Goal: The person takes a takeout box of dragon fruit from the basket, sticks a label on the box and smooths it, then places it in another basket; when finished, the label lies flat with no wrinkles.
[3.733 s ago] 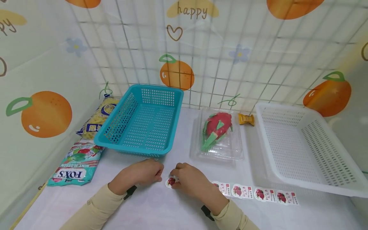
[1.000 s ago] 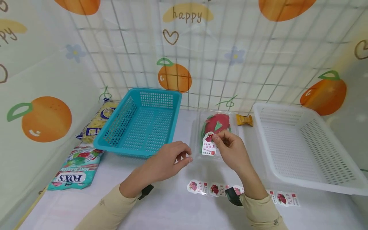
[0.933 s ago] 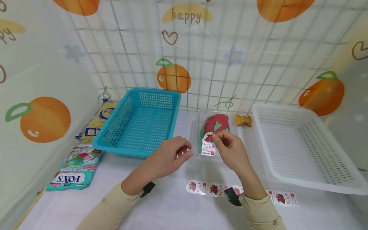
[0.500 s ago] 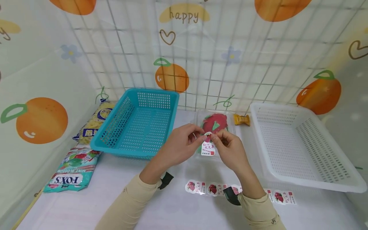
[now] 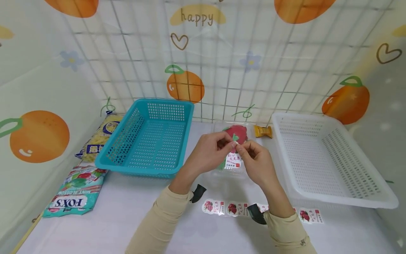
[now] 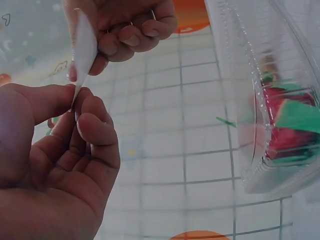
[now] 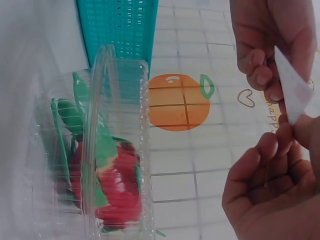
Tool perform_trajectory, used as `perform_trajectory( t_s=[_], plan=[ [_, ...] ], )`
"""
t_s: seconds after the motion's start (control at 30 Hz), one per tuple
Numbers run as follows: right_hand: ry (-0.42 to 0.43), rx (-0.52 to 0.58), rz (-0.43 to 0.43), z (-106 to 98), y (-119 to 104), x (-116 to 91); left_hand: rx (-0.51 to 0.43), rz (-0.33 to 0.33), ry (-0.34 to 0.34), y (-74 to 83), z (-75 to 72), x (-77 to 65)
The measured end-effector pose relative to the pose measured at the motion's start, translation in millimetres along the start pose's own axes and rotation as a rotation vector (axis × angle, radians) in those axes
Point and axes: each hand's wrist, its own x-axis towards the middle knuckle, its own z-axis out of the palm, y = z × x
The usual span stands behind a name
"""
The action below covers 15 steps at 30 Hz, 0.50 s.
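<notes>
A white dragon fruit sticker with red Chinese lettering (image 5: 233, 162) hangs upright in the air before the clear plastic box. At its top edge, my left hand (image 5: 209, 152) pinches it between thumb and forefinger. My right hand (image 5: 259, 164) pinches the same edge close beside, fingertips nearly meeting. Side-on in the left wrist view, the sticker (image 6: 86, 47) looks thin and slightly bent. Behind the hands lies the clear clamshell box (image 7: 45, 150), holding a red dragon fruit (image 5: 240, 132) with green scales. Its lid looks closed in the right wrist view.
A row of similar stickers (image 5: 214, 207) lies in front, partly covered by the right wrist. A teal basket (image 5: 144, 171) stands left, a white basket (image 5: 283, 165) right. A yellow wrapped snack (image 5: 263, 131), a FOX'S bag (image 5: 76, 192) and a pasta bag (image 5: 99, 139) lie around.
The right hand has lifted a sticker from the row's left end to the front of the box. The left hand has moved right and now pinches the sticker's top edge too.
</notes>
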Motion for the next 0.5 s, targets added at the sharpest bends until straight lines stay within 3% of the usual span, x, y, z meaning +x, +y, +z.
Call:
perform_trajectory(
  t_s=[0.23, 0.4, 0.5],
  plan=[
    [-0.013, 0.014, 0.024, -1, -5, 0, -0.008, 0.007, 0.037, 0.3, 3.6, 6.2],
    [-0.098, -0.055, 0.019, -1, -2, -1, -0.021, -0.024, 0.056, -2.4, 5.1, 11.0],
    [-0.105, -0.097, 0.023, -1, 0, -1, -0.024, -0.039, 0.056, -6.1, 7.0, 14.8]
  ],
)
